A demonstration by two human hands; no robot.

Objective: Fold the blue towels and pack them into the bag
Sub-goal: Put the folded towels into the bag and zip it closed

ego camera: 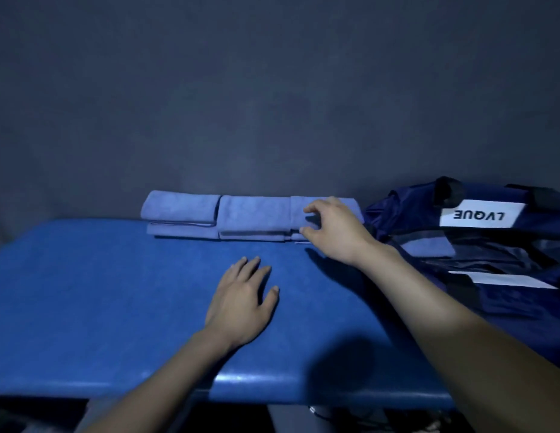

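Wall (272, 89): plain, matt, dark grey-blue, unbroken from 9 to 3 o'clock behind the furniture. Table (100, 307): smooth glossy blue top, rounded front edge toward 6 o'clock catching a highlight. Light: dim, bluish. Space under the table: dark, contents indistinct.

The place is a dim, bare indoor corner whose exact kind cannot be told: a plain dark wall (272, 89) fills twelve o'clock, and a blue table (116, 307) (rounded front edge, slightly glossy) stands against it.
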